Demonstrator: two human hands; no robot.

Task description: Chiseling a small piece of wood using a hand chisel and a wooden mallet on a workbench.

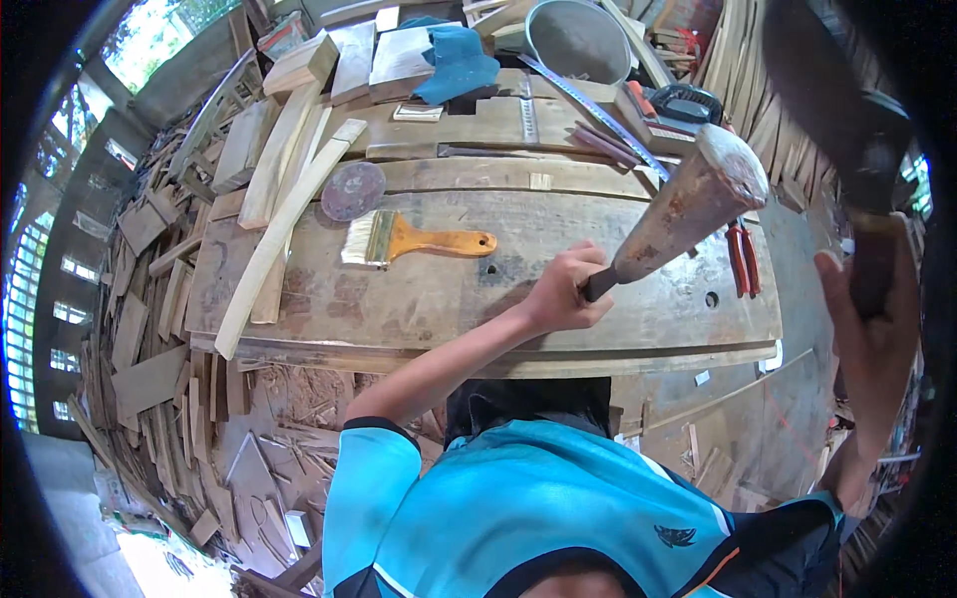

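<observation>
My left hand (568,291) is over the front half of the wooden workbench (399,309), wrapped around the dark shank of what looks like a chisel (688,204). Its thick, worn, cone-shaped handle points up and to the right; its lower end is hidden beneath the hand. At the far right my right hand (882,314), raised and blurred, grips the dark handle of a hammer-like tool (837,95). That tool's broad dark head is smeared, so its exact kind is unclear. Left of my left hand lies a paintbrush (439,242) with pale bristles and an orange handle.
A round reddish disc (353,191) and long wood strips (284,244) lie on the bench's left. Red-handled pliers (742,259) rest at its right. Behind are a ruler (598,115), a blue cloth (454,65) and a bucket (578,45). Scrap wood (150,379) piles up at left.
</observation>
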